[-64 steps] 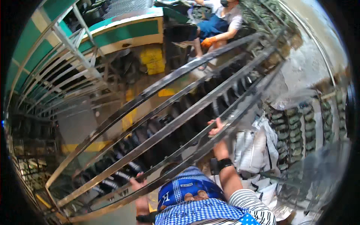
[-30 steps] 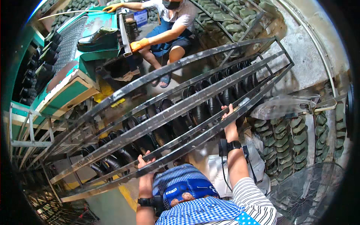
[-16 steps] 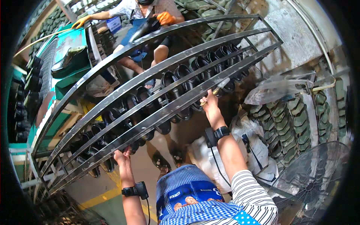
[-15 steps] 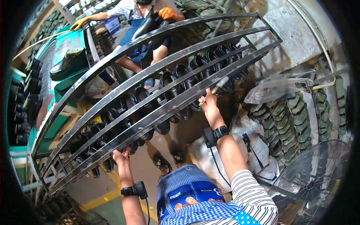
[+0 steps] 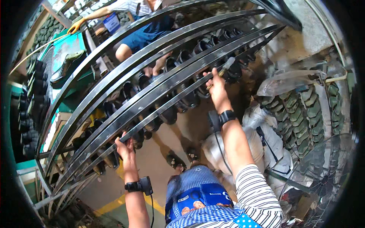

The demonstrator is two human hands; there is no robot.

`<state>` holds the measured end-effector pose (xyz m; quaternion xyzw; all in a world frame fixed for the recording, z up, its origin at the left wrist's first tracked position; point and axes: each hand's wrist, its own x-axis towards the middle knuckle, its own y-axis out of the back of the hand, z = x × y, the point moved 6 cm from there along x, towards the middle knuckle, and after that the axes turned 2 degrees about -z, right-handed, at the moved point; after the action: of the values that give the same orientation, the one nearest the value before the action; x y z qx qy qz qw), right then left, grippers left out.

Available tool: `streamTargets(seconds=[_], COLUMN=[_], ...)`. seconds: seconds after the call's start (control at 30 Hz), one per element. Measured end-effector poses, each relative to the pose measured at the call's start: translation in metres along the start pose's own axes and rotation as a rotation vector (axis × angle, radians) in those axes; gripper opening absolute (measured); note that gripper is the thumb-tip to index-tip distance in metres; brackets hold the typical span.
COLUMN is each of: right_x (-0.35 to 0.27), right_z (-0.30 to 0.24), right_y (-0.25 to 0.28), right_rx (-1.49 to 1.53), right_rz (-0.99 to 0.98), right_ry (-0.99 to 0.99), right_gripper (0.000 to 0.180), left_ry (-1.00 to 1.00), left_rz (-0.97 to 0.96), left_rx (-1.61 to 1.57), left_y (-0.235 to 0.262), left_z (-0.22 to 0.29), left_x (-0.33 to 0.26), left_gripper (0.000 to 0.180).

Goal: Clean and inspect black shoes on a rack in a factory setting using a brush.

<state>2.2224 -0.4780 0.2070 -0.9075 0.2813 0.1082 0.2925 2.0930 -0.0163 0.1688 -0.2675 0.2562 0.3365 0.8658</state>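
Observation:
A long dark metal rack (image 5: 152,98) of several rails slants across in front of me, its rails bent by the lens. Black shoes (image 5: 168,115) hang in rows between and below the rails. My left hand (image 5: 126,147) is closed around the nearest rail, toward its left part. Farther right along that rail, my right hand (image 5: 216,84) is closed as well. It also holds a small brush (image 5: 228,64) whose pale tip sticks out up and to the right.
Beyond the rack sits a person with a gloved hand (image 5: 77,26) on a green machine (image 5: 72,43) bearing a boot. White sacks (image 5: 247,146) and a wire-caged fan (image 5: 319,182) stand at right, near stacked green pieces (image 5: 292,114). A dark glossy object (image 5: 283,15) is at upper right.
The rack has tilted, and its rails look closer together; both my hands keep their grip on it. The seated person's held black boot is no longer seen there. A dark glossy object appears at upper right.

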Motion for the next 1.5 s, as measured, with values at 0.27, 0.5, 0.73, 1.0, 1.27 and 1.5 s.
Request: streamTargets(seconds=[0.27,0.5,0.73,1.0,1.27,1.5], right_x=[-0.037,-0.274,-0.354,-0.370,-0.314,-0.156], right_z=[0.013,0.141,0.168,0.160,0.123,0.033], right_y=[0.019,0.061,0.061,0.065,0.156,0.273], right_rx=[-0.089,-0.119,-0.143,-0.136,-0.762,-0.274], right_rz=[0.204,-0.129,-0.087,-0.075,-0.286,0.462], right_ry=[0.025,-0.414,-0.588,-0.575,-0.785,-0.282], right_gripper=[0.036,0.044,0.047,0.051,0.036,0.026], left_ry=[0.129,0.490,0.447,0.527,0.346,-0.182], left_rz=[-0.160,-0.705,-1.266,-1.197,-1.032,-1.024], left_rx=[0.006,0.643,0.825,0.958,1.038,1.441], left_y=[-0.010,0.033,0.060,0.012,-0.002,-0.054], left_z=[-0.009,-0.089,-0.159,-0.152,-0.138,-0.151], left_x=[-0.022,-0.120,-0.179,-0.194,-0.157,-0.115], left_gripper=[0.046,0.042,0.035,0.028,0.023,0.024])
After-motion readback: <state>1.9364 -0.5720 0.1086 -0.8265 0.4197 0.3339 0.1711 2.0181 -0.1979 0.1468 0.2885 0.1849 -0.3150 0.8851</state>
